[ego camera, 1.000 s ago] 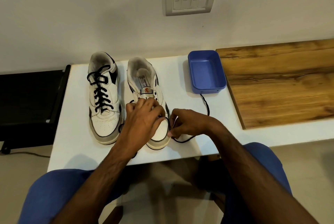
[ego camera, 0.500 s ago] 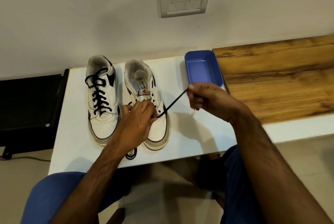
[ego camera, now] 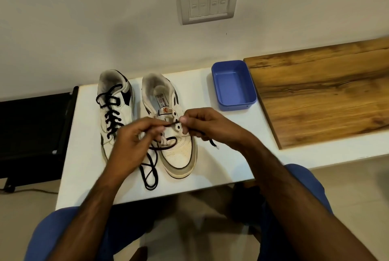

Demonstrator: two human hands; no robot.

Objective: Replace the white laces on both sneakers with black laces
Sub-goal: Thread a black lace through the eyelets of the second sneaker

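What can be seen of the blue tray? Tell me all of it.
The blue tray is a shallow rectangular box with rounded corners, seemingly plastic, matte and plain. It holds nothing visible. It sits flat on the white table, behind and to the right of the right sneaker, with its right side close against the wooden board. Neither hand touches it.

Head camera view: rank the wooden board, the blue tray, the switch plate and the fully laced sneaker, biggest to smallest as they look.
1. wooden board, though cut off by the frame
2. fully laced sneaker, partly hidden by a hand
3. and 4. blue tray and switch plate look alike; no ranking.
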